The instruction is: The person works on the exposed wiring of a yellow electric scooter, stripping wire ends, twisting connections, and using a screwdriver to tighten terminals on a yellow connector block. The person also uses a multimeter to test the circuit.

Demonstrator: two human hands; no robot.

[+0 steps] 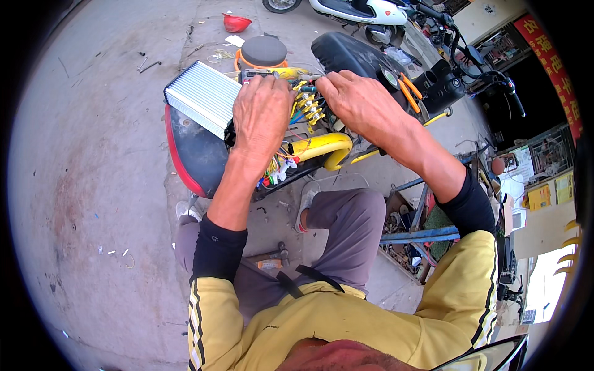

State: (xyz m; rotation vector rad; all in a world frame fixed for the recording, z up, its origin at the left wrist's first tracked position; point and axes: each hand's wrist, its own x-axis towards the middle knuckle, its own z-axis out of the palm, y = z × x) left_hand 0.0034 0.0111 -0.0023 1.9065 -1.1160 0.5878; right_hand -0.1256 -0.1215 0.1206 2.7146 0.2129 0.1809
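Observation:
My left hand (263, 114) is closed, its fingertips hidden behind the knuckles, just right of a silver finned metal box (204, 98) that looks like a motor controller. Opposite it, my right hand (356, 96) is closed in a pinch. Between the hands lie dark and teal wires (307, 88); which hand grips them, I cannot tell. Just below sits a row of yellow-sleeved terminals (311, 111). Coloured wires with plugs (281, 168) hang by the yellow frame tube (322, 147) of an electric scooter. Its black seat (343, 54) is beyond my right hand.
Orange-handled pliers (410, 93) rest beside my right wrist. Below the box is a black, red-edged part (197, 151). A grey-topped orange stool (263, 52) and a red bowl-like object (236, 23) stand beyond. A hammer (272, 255) lies between my legs; a parts crate (402, 238) stands right.

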